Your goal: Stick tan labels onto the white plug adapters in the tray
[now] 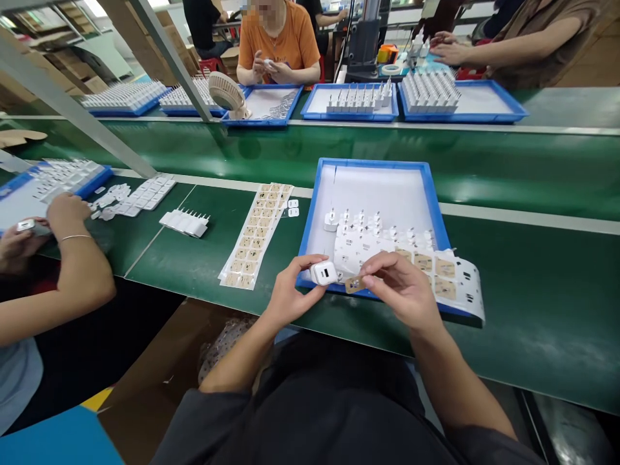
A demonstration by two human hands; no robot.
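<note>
One white charger (323, 273) is grasped in our left hand (293, 290) at the near edge of the desk (533, 310), our right hand (404, 287) pinches a tan sticker (353, 285) just beside it, apparently unapplied, and the partly bare sheet (421, 261) over the near-right corner of the tray (378, 169) has several left.

Chargers (331, 221) stand in the tray (382, 184) behind a label sheet (356, 252), with another sheet (254, 239) left of the tray.

The glossy green surface (542, 297) offers open room right of the blue-rimmed white rectangular tray (382, 184), whose far end is also free. White pronged plastic chargers (332, 221) and a curling white-and-tan sticker sheet (469, 284) obstruct its near half.
</note>
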